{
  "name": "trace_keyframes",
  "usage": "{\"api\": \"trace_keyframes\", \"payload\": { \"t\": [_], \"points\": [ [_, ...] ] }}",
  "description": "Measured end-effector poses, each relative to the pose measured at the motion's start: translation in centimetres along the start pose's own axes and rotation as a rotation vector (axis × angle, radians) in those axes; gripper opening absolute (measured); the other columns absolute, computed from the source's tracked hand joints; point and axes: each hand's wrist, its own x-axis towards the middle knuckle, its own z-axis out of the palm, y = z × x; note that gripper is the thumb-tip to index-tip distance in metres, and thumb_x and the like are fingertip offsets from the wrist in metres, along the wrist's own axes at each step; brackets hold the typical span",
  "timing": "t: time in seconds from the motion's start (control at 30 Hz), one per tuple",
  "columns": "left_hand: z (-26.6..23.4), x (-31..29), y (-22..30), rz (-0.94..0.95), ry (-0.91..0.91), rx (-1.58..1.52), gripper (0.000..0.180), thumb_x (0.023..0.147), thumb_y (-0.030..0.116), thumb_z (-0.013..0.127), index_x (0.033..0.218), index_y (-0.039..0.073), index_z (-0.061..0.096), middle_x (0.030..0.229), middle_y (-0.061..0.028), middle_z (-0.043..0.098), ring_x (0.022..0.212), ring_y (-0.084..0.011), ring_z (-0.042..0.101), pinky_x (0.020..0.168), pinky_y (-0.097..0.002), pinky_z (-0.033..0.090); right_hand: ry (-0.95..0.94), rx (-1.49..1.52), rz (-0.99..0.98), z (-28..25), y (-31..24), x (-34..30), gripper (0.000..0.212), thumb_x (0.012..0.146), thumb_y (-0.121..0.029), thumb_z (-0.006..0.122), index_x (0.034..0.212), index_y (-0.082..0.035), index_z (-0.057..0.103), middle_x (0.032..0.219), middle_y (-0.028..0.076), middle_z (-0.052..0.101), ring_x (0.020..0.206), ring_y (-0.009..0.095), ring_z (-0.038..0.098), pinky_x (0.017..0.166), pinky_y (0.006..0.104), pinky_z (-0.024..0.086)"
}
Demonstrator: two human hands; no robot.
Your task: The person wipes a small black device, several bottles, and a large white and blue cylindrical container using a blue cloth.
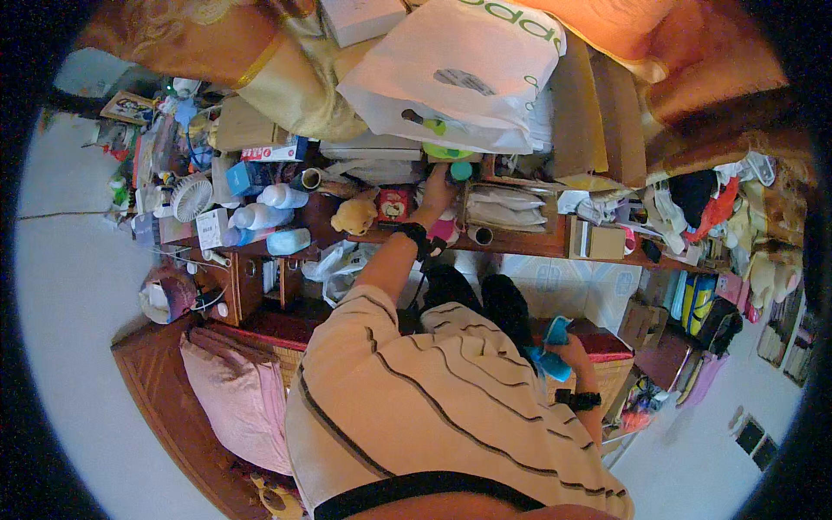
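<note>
My left hand (pixel 436 192) reaches forward to the desk, its fingers closed at the side of a container with a round green cap (pixel 460 171); the container's body is mostly hidden. Low at my right side, my right hand (pixel 572 351) grips a bright blue curved piece (pixel 555 348) that looks like cloth or thin plastic; its exact kind is unclear. Left of my left forearm are a red box (pixel 394 206) and a tan plush toy (pixel 354 217). A pink thing (pixel 445 229) lies by the wrist, partly covered.
A large white plastic bag (pixel 459 78) covers the desk's back, beside an open cardboard box (pixel 598 117). White bottles (pixel 282 197) and a small fan (pixel 192 199) crowd the left. A tray of white packets (pixel 505 208) and a dark-mouthed cup (pixel 480 235) stand right of my left hand.
</note>
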Motion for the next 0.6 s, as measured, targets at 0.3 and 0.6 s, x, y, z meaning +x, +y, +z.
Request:
{"api": "trace_keyframes", "payload": {
  "t": [0.3, 0.6],
  "points": [
    [0.3, -0.4, -0.7, 0.129, -0.082, 0.016, 0.059, 0.057, -0.001, 0.063, 0.113, 0.001, 0.044, 0.115, -0.0222, 0.043, 0.107, -0.0393, 0.039, 0.088, -0.0384, 0.037, 0.043, -0.011, -0.06, -0.4, 0.4, 0.2, 0.021, 0.065, -0.015, 0.066, 0.081, -0.003, 0.062, 0.077, 0.009, 0.062, 0.069, 0.019, 0.058, 0.067, 0.0329, 0.045],
    [3.8, 0.2, -8.0, -0.118, -0.135, -0.181, 0.043, 0.068, 0.001, 0.052, 0.11, -0.002, 0.045, 0.1, -0.0248, 0.052, 0.094, -0.0404, 0.048, 0.08, -0.0406, 0.04, 0.045, 0.017, -0.135, -0.5, 0.5, 0.9, 0.024, 0.065, -0.013, 0.068, 0.085, -0.002, 0.06, 0.078, 0.006, 0.061, 0.07, 0.016, 0.056, 0.067, 0.0309, 0.045]
  ]
}}
